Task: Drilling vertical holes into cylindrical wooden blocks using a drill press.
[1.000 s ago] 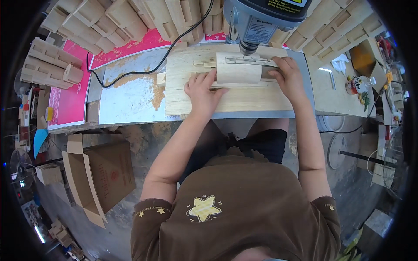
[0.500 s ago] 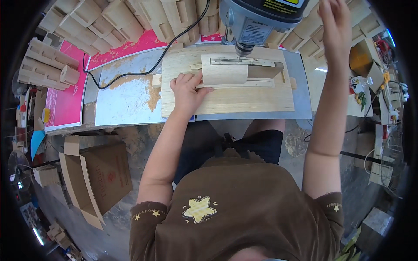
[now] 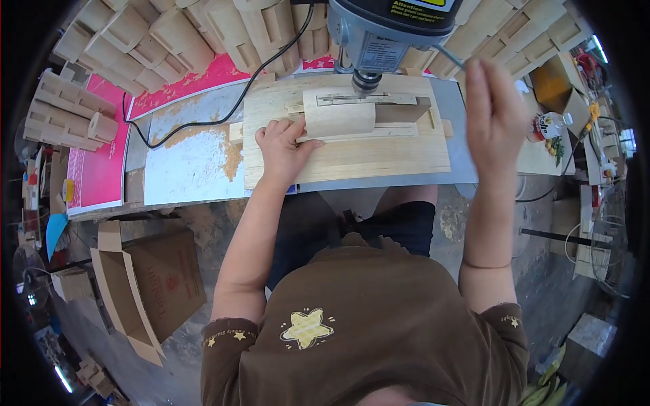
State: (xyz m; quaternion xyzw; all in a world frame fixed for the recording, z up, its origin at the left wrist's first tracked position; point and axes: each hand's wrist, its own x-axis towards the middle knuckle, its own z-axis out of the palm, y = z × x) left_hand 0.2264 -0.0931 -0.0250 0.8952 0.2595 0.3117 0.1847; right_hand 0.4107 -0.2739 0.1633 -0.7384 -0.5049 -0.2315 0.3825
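Note:
A pale wooden half-round block lies on a wooden board jig. Its upper face has a long slot edged by thin strips. My left hand grips the block's left end, thumb along the near side and fingers curled at the end; part of the grip is hidden. Above the slot hangs the drill press, its chuck close over the wood. My right hand, raised at the right and a little blurred, closes round the end of the drill press lever. A flat brown piece sits right of the block.
Stacked wooden cylinders line the back of the bench. A black cable curves across the left side, near sawdust. An open cardboard box stands on the floor at left. A clear bottle lies at right.
My right hand has come down and inward, and the lever now shows beside it. The chuck appears lower over the block. My left hand keeps its place on the wood. The view has shifted slightly.

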